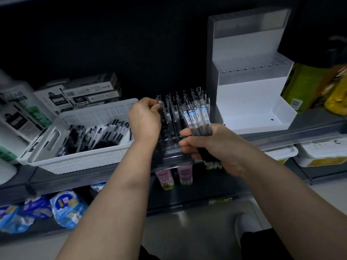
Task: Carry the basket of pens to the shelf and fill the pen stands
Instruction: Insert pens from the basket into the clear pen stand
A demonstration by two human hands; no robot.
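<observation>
A white perforated basket (78,156) with several clear black-ink pens (97,136) lying in it sits on the dark shelf at the left. To its right stands a dark pen stand (170,145) with several pens upright in its holes. My left hand (145,119) pinches the top of one upright pen (159,102) at the stand's left side. My right hand (210,147) grips a bunch of pens (197,117) with blue barcode labels, tips up, just in front of the stand. A white stepped pen stand (251,94) holding no pens stands to the right.
Black-and-white boxes (90,92) are stacked behind the basket. Yellow-green packets (308,85) stand at the far right. The shelf below holds blue packs (65,207), pink tubes (174,177) and white tubs (319,154). The shelf's front edge (93,180) runs below the basket.
</observation>
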